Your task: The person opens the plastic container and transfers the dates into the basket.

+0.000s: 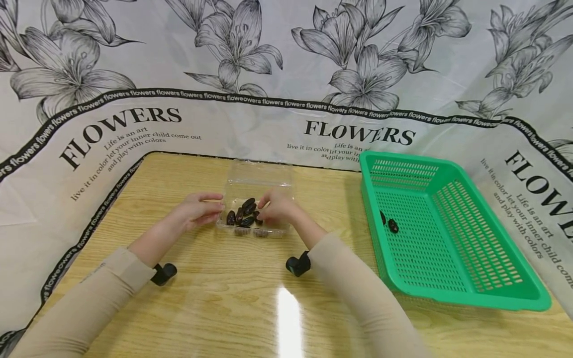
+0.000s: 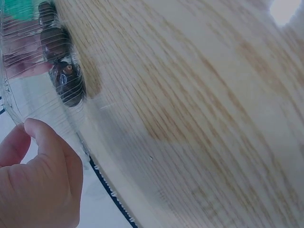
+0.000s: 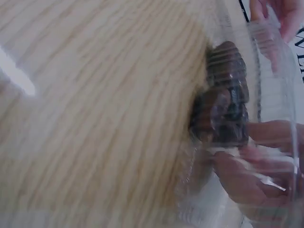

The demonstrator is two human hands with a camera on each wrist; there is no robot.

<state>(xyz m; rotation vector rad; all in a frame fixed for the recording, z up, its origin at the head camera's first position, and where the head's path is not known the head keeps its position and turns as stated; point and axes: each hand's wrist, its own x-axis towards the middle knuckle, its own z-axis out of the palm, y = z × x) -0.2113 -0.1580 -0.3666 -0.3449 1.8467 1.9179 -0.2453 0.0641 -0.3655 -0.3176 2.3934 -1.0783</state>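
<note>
A clear plastic box (image 1: 257, 186), its lid raised at the back, holds several dark brown dates (image 1: 247, 221). On the box's left side, my left hand (image 1: 203, 209) pinches the clear rim between thumb and fingers, as the left wrist view (image 2: 40, 180) shows. My right hand (image 1: 278, 206) reaches into the box from the right, fingertips against the dates at that end. Seen through the clear wall in the right wrist view, its fingers (image 3: 237, 180) lie beside the dates (image 3: 218, 114). Blur and the plastic hide whether they pinch one.
To the right stands a green plastic basket (image 1: 456, 301) with slotted sides; two dates (image 1: 393, 225) lie near its left wall, one partly hidden. Flower-printed cloth (image 1: 250, 129) hangs behind the wooden table (image 1: 215, 308). Black wrist devices (image 1: 299, 263) are at both cuffs.
</note>
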